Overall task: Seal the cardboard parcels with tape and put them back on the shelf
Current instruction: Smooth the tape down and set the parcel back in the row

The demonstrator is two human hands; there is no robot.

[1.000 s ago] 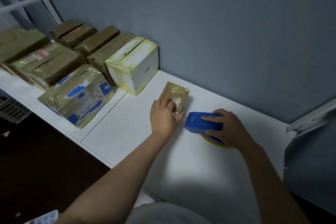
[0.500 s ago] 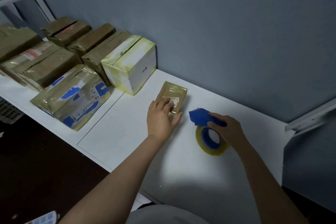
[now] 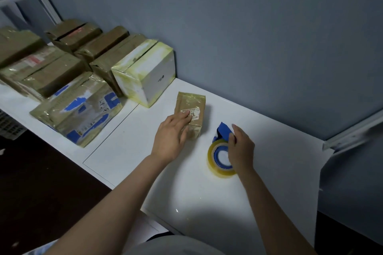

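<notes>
A small flat brown parcel (image 3: 191,109) with a white label lies on the white shelf top (image 3: 145,161) near the wall. My left hand (image 3: 172,136) rests flat on its near end, fingers straight over the label. To its right lies a blue tape dispenser (image 3: 222,131) with a roll of clear yellowish tape (image 3: 213,161). My right hand (image 3: 240,149) grips the dispenser at its blue body, fingers curled over the roll's hub.
Several taped cardboard parcels stand at the left along the wall: a white box with yellowed tape (image 3: 145,74), a brown one with blue markings (image 3: 80,109), others behind (image 3: 41,70). A grey wall lies behind, a white metal rail (image 3: 352,134) at right.
My right hand has tipped the dispenser up and drawn it slightly toward me, so the tape roll now shows. My left hand stays on the small parcel.
</notes>
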